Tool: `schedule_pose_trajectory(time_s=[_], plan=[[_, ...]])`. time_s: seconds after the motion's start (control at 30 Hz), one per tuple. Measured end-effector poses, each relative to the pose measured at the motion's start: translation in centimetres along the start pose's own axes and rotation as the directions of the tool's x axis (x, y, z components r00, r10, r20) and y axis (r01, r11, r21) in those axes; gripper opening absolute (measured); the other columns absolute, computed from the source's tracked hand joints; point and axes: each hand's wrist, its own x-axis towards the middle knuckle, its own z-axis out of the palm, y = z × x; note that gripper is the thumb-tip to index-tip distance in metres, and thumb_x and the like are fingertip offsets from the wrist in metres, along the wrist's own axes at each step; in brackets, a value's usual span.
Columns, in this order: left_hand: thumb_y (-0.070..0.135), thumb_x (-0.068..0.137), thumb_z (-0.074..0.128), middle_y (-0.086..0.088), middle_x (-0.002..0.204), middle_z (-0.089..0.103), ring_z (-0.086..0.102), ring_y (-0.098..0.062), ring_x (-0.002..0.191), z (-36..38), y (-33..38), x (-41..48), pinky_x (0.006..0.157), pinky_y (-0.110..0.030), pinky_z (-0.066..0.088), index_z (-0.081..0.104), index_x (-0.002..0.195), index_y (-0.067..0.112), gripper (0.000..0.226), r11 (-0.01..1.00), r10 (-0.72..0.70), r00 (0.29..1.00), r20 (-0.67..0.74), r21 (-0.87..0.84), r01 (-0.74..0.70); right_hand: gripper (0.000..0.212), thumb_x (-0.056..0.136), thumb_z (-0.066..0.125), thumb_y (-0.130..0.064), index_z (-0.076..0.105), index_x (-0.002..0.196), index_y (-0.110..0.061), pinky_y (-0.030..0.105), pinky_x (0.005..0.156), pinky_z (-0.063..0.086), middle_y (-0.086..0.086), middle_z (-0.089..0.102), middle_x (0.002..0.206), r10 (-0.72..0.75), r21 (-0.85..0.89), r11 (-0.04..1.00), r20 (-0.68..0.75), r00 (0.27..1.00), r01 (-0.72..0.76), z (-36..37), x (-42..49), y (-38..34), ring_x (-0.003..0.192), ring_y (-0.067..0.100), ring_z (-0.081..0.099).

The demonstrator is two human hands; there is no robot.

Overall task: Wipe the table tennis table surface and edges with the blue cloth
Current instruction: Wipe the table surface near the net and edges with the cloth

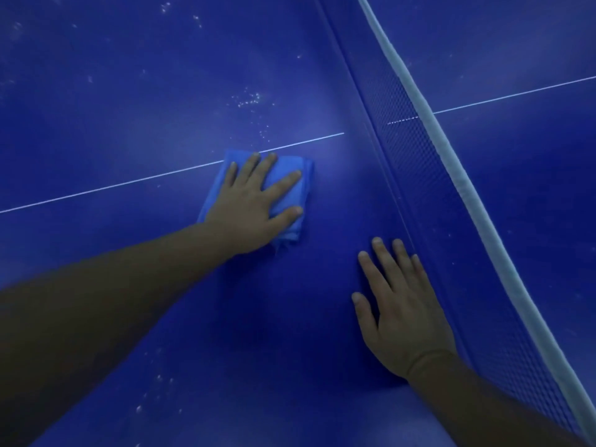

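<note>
The blue table tennis table [129, 91] fills the head view, with a thin white centre line running across it. A folded blue cloth [287, 175] lies flat on the surface over that line. My left hand [254, 201] presses on the cloth with fingers spread and straight. My right hand [400, 304] rests flat on the bare surface, fingers straight, close beside the foot of the net.
The net [419, 175] with its white top band [451, 162] runs diagonally from top centre to bottom right. White specks of dust [248, 98] dot the surface beyond the cloth and at lower left. The far half of the table lies right of the net.
</note>
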Motion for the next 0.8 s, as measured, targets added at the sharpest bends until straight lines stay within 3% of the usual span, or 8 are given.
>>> schedule_pose_trajectory(time_s=[0.07,0.17,0.23,0.3,0.4,0.6,0.73,0.8], plan=[[0.070,0.096,0.024,-0.007,0.169,0.007,0.003,-0.033,0.155,0.3,1.9,0.9,0.123,-0.056,0.000,0.017,0.157,0.042,0.068,1.000,-0.018,0.999,-0.027,-0.018,0.018,0.063,0.100,0.028,-0.048,0.038,0.153,-0.015,0.052,0.123,0.021,0.006,0.024,0.164,-0.002,-0.003,1.000,-0.008,1.000,0.002,0.0,0.0,0.0,0.154,0.029,0.015],[0.071,0.097,0.024,-0.007,0.169,0.009,0.004,-0.034,0.155,1.5,5.4,-1.5,0.123,-0.056,0.000,0.019,0.157,0.043,0.067,0.926,0.377,0.926,-0.020,-0.006,-0.377,0.062,0.100,0.029,-0.048,0.040,0.152,-0.015,0.052,0.122,0.022,0.006,0.025,0.164,-0.005,-0.006,1.000,-0.013,1.000,0.004,0.0,0.1,0.0,0.153,0.030,0.017],[0.072,0.097,0.027,-0.003,0.170,0.006,0.000,-0.029,0.156,1.6,5.2,-1.0,0.124,-0.053,-0.003,0.018,0.157,0.045,0.066,0.870,0.493,0.870,0.020,0.011,-0.494,0.061,0.100,0.031,-0.046,0.044,0.150,-0.013,0.051,0.122,0.023,0.008,0.028,0.163,-0.008,-0.003,1.000,-0.026,1.000,0.008,0.1,0.1,0.1,0.152,0.031,0.020],[0.073,0.095,0.025,-0.003,0.169,0.007,0.002,-0.029,0.156,0.9,5.0,1.8,0.124,-0.053,-0.001,0.019,0.157,0.046,0.067,0.920,0.393,0.920,-0.003,0.006,-0.393,0.061,0.100,0.032,-0.046,0.043,0.150,-0.014,0.050,0.122,0.021,0.008,0.028,0.163,-0.011,-0.006,1.000,-0.040,0.999,0.010,0.2,0.1,0.0,0.152,0.030,0.020],[0.073,0.093,0.016,-0.005,0.169,0.005,-0.002,-0.031,0.155,0.2,6.8,5.2,0.123,-0.056,-0.003,0.017,0.158,0.044,0.071,0.999,0.028,1.000,-0.015,-0.026,-0.028,0.060,0.100,0.033,-0.046,0.044,0.150,-0.014,0.051,0.122,0.023,0.007,0.029,0.162,-0.007,-0.005,1.000,-0.054,0.999,0.007,0.2,0.0,0.0,0.152,0.030,0.021],[0.072,0.092,0.018,-0.008,0.168,0.016,0.012,-0.033,0.154,0.9,7.5,4.6,0.122,-0.058,0.006,0.022,0.157,0.042,0.072,0.940,0.340,0.940,-0.026,0.019,-0.339,0.060,0.100,0.034,-0.046,0.045,0.149,-0.013,0.047,0.122,0.016,0.008,0.029,0.162,-0.013,-0.021,1.000,-0.047,0.999,0.012,0.2,0.1,0.1,0.152,0.030,0.021],[0.075,0.088,0.007,-0.005,0.169,0.001,-0.002,-0.032,0.155,-0.3,5.7,9.0,0.121,-0.057,-0.003,0.010,0.158,0.044,0.077,0.994,-0.110,0.994,0.016,0.004,0.110,0.060,0.101,0.032,-0.046,0.041,0.151,-0.015,0.047,0.123,0.016,0.006,0.026,0.164,-0.011,-0.013,1.000,-0.043,0.999,0.011,0.3,0.0,0.1,0.153,0.029,0.017],[0.074,0.089,0.006,-0.006,0.169,0.003,-0.001,-0.034,0.155,0.3,7.7,8.3,0.121,-0.060,-0.003,0.011,0.158,0.043,0.075,1.000,0.015,1.000,-0.016,-0.005,-0.015,0.060,0.101,0.032,-0.046,0.041,0.151,-0.015,0.047,0.122,0.015,0.006,0.027,0.163,-0.016,-0.026,1.000,-0.042,0.999,0.015,0.4,-0.1,0.2,0.153,0.030,0.019]])
